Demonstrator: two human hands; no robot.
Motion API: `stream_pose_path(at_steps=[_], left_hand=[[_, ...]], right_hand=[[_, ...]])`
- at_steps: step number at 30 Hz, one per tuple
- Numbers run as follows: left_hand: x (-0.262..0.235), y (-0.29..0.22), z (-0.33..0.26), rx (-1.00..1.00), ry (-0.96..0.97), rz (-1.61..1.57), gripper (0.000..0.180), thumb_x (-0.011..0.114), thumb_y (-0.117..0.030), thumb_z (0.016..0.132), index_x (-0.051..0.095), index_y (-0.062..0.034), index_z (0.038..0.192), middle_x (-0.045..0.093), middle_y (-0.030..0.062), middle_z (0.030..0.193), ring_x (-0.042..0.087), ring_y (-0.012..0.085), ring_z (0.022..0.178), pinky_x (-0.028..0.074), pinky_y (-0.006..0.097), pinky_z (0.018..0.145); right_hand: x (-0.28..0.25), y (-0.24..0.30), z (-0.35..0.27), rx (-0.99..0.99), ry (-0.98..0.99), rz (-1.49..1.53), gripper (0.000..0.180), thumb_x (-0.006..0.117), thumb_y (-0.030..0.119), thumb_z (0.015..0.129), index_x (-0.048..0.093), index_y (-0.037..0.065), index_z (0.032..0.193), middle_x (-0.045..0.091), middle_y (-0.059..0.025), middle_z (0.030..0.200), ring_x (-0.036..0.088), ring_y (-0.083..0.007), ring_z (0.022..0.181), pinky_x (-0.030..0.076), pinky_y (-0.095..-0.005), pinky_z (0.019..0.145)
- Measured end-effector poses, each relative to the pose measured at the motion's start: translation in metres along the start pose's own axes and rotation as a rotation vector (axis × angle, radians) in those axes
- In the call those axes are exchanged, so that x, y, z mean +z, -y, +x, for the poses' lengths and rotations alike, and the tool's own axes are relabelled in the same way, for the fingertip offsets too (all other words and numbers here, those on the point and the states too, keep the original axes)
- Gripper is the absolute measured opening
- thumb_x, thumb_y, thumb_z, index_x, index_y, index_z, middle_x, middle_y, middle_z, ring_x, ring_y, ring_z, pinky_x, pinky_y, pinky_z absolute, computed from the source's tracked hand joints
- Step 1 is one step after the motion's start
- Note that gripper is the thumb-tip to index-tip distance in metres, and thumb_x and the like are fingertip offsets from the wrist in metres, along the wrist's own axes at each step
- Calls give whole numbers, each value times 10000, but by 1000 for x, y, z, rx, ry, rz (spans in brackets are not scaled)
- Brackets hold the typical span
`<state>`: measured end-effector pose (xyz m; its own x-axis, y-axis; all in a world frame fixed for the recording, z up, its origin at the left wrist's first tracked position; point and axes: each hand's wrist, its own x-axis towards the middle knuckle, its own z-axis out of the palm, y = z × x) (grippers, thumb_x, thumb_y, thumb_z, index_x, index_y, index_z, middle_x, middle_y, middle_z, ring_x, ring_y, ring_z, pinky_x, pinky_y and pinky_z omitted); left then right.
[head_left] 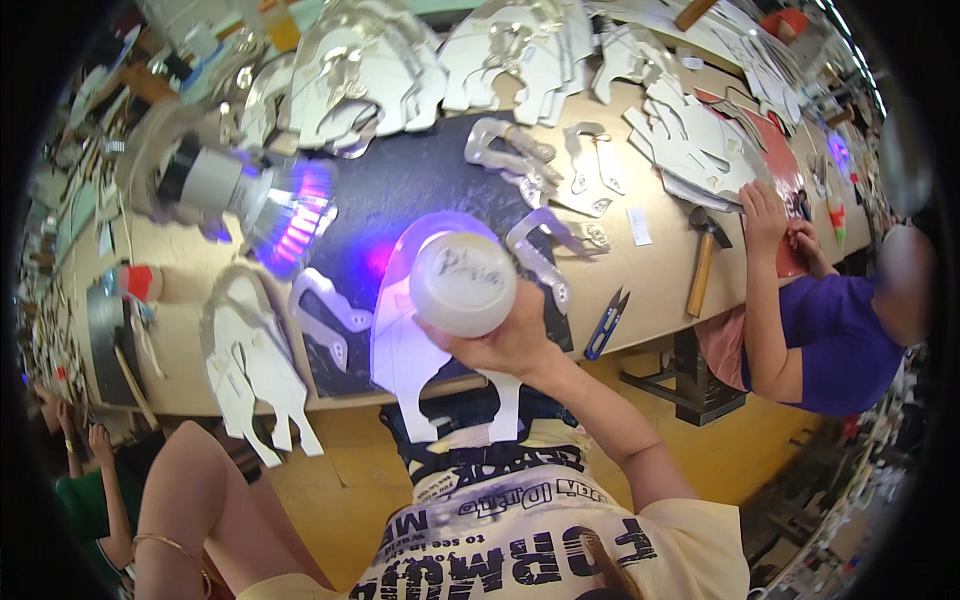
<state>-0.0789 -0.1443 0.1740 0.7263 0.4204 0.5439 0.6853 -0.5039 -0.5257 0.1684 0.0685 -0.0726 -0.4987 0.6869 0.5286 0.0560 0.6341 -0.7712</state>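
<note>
My right hand (505, 340) is wrapped round a white, cloudy plastic bottle (462, 285) with handwriting on its round end, which faces up at me. I cannot tell whether that end is the base or the lid. Below the bottle a white cut-out panel (405, 350), arched at the top with two leg-like tabs, lies on the black mat (400, 165) and juts over the table's front edge. Purple light falls on the panel. My left arm bends back at the lower left with a bangle (160, 541) on it; the left hand is out of the picture.
A lamp (250, 200) glows purple at left. Cut-out panel stacks (250, 360) lie left and at the back; clear curved pieces (545, 250) lie around the mat. Blue snips (606, 325) and a hammer (702, 270) lie right, near a co-worker in purple (835, 345).
</note>
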Motion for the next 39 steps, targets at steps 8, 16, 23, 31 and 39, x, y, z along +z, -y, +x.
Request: stream_pose_path(at_steps=[8,16,23,31,39], left_hand=[[60,7,55,57,119,-215,399,530,-214,1018,508,35,1329,631,175,1205,596,231,1087,474,392,920],[125,4,101,62,210,-337,407,542,-227,1011,516,24,1331,631,179,1206,594,242,1085,470,413,921],[147,1,111,32,250,-382,413,553,-237,1005,524,13,1332,630,183,1207,593,251,1083,467,432,921],[157,-2,115,-3,259,-427,420,565,-249,998,533,2,1334,630,187,1208,591,262,1082,463,453,922],[161,-5,108,-44,258,-450,428,577,-261,991,541,-10,1336,629,191,1210,590,272,1080,459,474,922]], right_hand=[[1,-1,-4,71,-37,119,602,834,283,678,617,27,1179,648,-195,1105,667,-360,920,553,-393,776],[-5,3,1,169,3,212,639,809,302,717,574,7,1232,636,-225,1124,672,-376,905,561,-406,801],[-7,2,0,106,-71,241,621,799,300,730,578,-35,1203,623,-226,1131,665,-366,897,562,-405,789],[-1,-1,-1,180,-81,237,667,846,306,671,586,-8,1198,644,-195,1102,675,-358,878,556,-409,764],[-7,2,1,123,-34,224,627,807,313,716,582,-38,1185,632,-212,1111,665,-371,835,566,-414,754]])
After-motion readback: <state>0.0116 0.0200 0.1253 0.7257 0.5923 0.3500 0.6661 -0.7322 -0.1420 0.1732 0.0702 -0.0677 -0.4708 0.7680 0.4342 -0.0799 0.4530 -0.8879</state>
